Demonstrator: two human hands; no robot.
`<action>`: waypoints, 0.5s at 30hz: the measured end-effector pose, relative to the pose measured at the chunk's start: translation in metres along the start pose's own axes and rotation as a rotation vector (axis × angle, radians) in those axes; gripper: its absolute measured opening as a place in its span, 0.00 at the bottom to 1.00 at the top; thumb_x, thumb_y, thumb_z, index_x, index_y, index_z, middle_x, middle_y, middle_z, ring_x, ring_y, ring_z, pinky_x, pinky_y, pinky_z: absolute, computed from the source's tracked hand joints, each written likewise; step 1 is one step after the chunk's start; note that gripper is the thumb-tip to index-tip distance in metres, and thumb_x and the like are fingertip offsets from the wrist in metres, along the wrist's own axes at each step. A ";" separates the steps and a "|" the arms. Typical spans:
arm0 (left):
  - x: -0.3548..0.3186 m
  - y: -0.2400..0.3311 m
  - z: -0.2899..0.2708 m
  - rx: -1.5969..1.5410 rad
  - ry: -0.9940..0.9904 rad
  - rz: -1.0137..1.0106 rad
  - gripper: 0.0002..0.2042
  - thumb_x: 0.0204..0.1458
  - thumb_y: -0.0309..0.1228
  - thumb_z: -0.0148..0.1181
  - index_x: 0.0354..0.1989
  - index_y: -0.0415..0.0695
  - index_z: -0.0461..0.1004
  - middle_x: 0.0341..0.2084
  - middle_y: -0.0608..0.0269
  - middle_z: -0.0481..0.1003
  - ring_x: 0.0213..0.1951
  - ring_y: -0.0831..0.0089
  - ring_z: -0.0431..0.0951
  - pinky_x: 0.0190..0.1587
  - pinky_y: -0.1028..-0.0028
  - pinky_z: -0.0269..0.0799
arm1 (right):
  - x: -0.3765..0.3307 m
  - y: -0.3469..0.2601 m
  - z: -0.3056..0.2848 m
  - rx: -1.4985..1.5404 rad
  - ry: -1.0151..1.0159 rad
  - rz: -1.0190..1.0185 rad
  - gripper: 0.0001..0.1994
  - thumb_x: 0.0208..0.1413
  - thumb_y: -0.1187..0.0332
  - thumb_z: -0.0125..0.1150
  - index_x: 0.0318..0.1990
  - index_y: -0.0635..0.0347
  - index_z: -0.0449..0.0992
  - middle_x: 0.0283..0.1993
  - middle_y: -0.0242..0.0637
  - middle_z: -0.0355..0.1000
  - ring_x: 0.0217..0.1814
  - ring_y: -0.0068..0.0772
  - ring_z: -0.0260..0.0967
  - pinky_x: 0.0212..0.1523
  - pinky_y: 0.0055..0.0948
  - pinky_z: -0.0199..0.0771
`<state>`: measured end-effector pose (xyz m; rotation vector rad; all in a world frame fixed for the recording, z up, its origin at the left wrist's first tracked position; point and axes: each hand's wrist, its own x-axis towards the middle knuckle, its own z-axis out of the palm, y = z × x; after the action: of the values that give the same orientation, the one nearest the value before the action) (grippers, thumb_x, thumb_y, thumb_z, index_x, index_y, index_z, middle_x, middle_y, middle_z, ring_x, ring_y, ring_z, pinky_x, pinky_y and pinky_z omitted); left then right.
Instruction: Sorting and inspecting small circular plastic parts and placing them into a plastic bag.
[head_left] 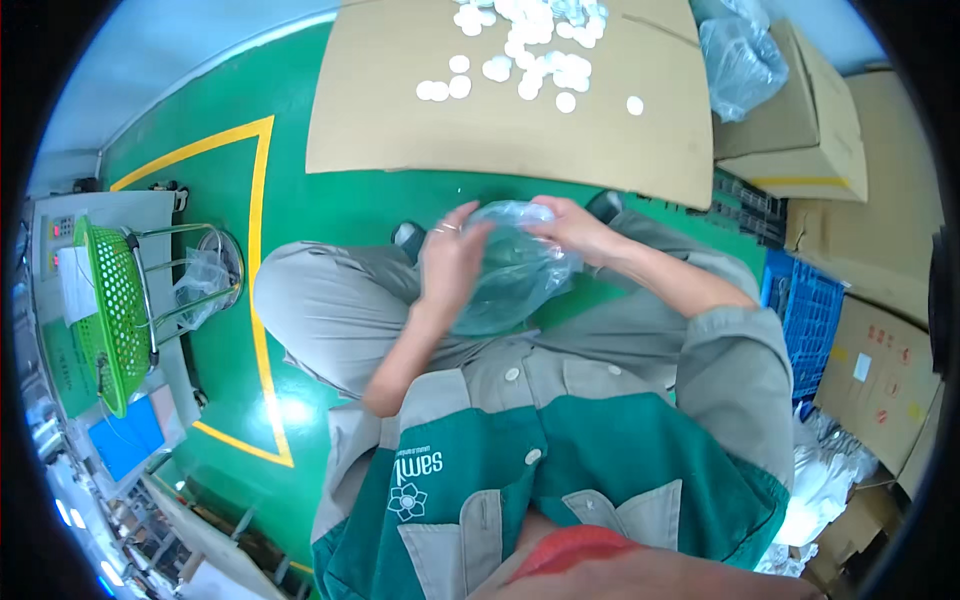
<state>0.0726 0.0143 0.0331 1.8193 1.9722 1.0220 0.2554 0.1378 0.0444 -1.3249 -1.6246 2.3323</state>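
Observation:
A clear plastic bag (520, 275) hangs over my lap between my two hands, its mouth upward and its sides crumpled. My right hand (580, 230) pinches the rim of the bag on the right. On the other side, my left hand (452, 258) is closed at the bag's left edge, with its fingers slightly blurred. Beyond my hands, many small white discs (565, 102) lie loose on a brown cardboard sheet (400, 140). They are piled thickest at the far edge, and a few lie singly toward me.
Cardboard boxes (780, 110) and a blue plastic crate (805, 310) stand at my right. A bundled clear bag (742, 65) rests near the sheet's right edge. At left are a green perforated chair (112, 310) and a yellow floor line (258, 250). My bent knees flank the bag.

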 end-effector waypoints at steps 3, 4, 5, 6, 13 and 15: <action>0.026 -0.026 -0.032 0.185 -0.045 -0.091 0.18 0.44 0.16 0.53 0.42 0.49 0.78 0.33 0.56 0.75 0.37 0.56 0.77 0.35 0.62 0.75 | -0.023 -0.026 -0.035 -0.071 -0.032 0.003 0.05 0.58 0.67 0.59 0.38 0.55 0.71 0.26 0.20 0.63 0.24 0.09 0.55 0.23 0.15 0.53; 0.031 -0.036 -0.039 0.207 -0.079 -0.131 0.19 0.43 0.15 0.52 0.42 0.49 0.78 0.31 0.56 0.75 0.36 0.56 0.77 0.35 0.61 0.74 | -0.029 -0.036 -0.043 -0.266 -0.067 0.001 0.10 0.56 0.64 0.62 0.41 0.57 0.73 0.28 0.23 0.67 0.26 0.13 0.60 0.26 0.16 0.59; 0.035 -0.044 -0.046 0.208 -0.059 -0.136 0.19 0.43 0.15 0.52 0.42 0.49 0.78 0.31 0.56 0.75 0.36 0.56 0.77 0.35 0.61 0.74 | -0.030 -0.039 -0.049 -0.593 -0.069 -0.214 0.12 0.55 0.63 0.64 0.43 0.59 0.74 0.29 0.27 0.70 0.27 0.17 0.63 0.28 0.18 0.63; 0.040 -0.050 -0.050 0.123 -0.178 -0.143 0.19 0.43 0.14 0.50 0.42 0.48 0.78 0.31 0.56 0.75 0.36 0.55 0.77 0.37 0.60 0.74 | -0.029 -0.044 -0.054 -0.916 -0.065 -0.433 0.15 0.54 0.61 0.65 0.45 0.60 0.75 0.31 0.30 0.72 0.29 0.21 0.67 0.30 0.21 0.66; 0.063 -0.077 -0.043 -0.144 -0.458 -0.156 0.22 0.45 0.19 0.49 0.51 0.42 0.73 0.46 0.44 0.72 0.50 0.47 0.72 0.51 0.59 0.70 | 0.101 -0.120 -0.021 -1.011 0.499 -0.934 0.16 0.54 0.63 0.63 0.51 0.52 0.76 0.54 0.39 0.70 0.52 0.39 0.68 0.52 0.34 0.69; 0.052 -0.078 -0.039 -0.152 -0.561 -0.291 0.32 0.44 0.24 0.58 0.63 0.39 0.60 0.54 0.36 0.66 0.54 0.45 0.68 0.51 0.60 0.70 | 0.134 -0.118 -0.004 -1.169 0.562 -1.072 0.18 0.53 0.61 0.63 0.51 0.51 0.75 0.54 0.38 0.68 0.56 0.40 0.64 0.54 0.35 0.68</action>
<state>-0.0203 0.0546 0.0241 1.4713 1.6884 0.4844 0.1202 0.2551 0.0514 -0.6008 -2.5131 0.3263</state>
